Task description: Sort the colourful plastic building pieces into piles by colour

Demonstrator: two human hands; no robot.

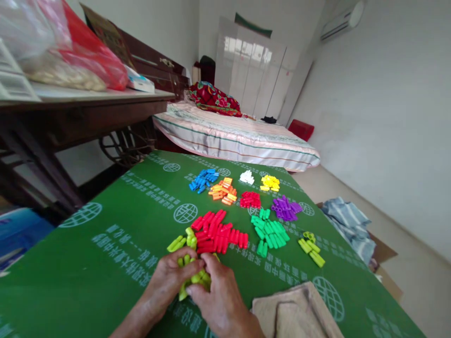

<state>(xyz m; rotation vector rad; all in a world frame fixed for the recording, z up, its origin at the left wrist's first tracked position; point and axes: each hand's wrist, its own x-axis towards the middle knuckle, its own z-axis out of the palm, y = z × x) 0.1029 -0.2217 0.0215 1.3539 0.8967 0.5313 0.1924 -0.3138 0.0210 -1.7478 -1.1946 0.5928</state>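
My left hand (167,277) and my right hand (225,293) come together over a pile of small yellow-green plastic caps (201,278) at the front of the green table. Both hands have their fingers curled around caps of this pile, and the fingertips nearly meet. Parts of the pile are hidden under the fingers. A few more yellow-green caps (176,243) lie just beyond my left hand. Right behind the hands spreads a heap of red caps (216,232), some lined up side by side. Green caps (270,232) lie to the right of it.
Farther back on the green table (116,277) are piles of blue (204,180), orange (223,191), white (247,177), yellow (270,183), small red (250,199) and purple pieces (285,208). Yellow-green caps (312,249) lie right. A wooden board (296,312) sits at the front edge.
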